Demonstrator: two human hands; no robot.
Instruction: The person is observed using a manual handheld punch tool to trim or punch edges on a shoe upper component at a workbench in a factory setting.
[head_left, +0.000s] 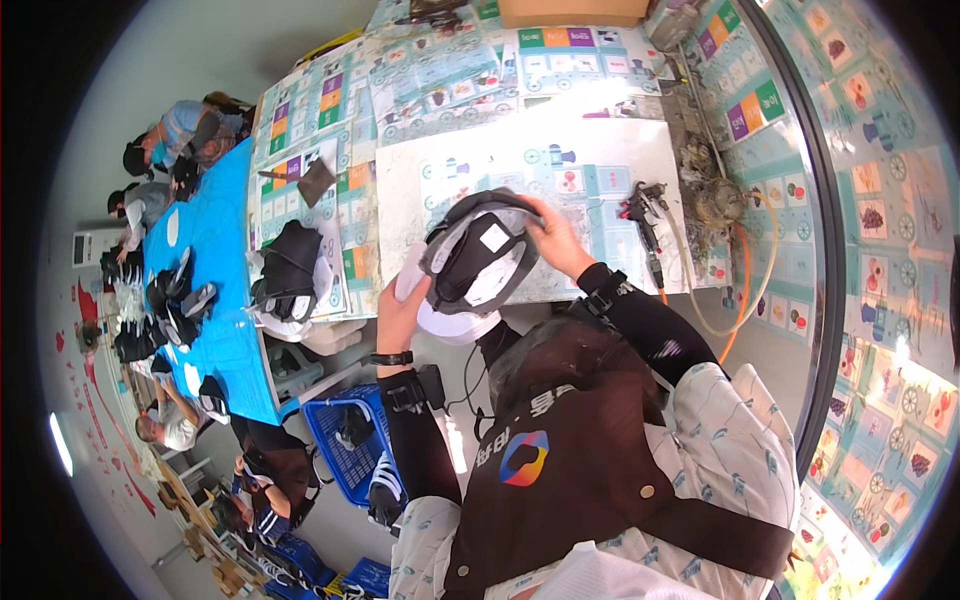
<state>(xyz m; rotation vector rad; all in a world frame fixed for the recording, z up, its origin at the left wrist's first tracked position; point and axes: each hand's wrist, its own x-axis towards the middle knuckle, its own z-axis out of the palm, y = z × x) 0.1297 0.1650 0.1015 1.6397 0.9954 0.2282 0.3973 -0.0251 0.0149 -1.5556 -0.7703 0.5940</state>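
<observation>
I hold a grey and white shoe upper (478, 262) with a white sole part under it, above the near edge of a paper-covered workbench (600, 150). My left hand (398, 312) grips its lower left side from beneath. My right hand (555, 238) clasps its upper right edge. Both forearms wear black sleeves, and a black watch sits on my left wrist. I wear a brown apron over a patterned shirt.
A black spray gun (640, 208) with an orange hose (742, 290) lies on the bench to the right. A dark shoe upper (288, 272) rests to the left. A blue table (215, 300) holds several shoes, with people seated along it. A blue crate (350, 440) stands below.
</observation>
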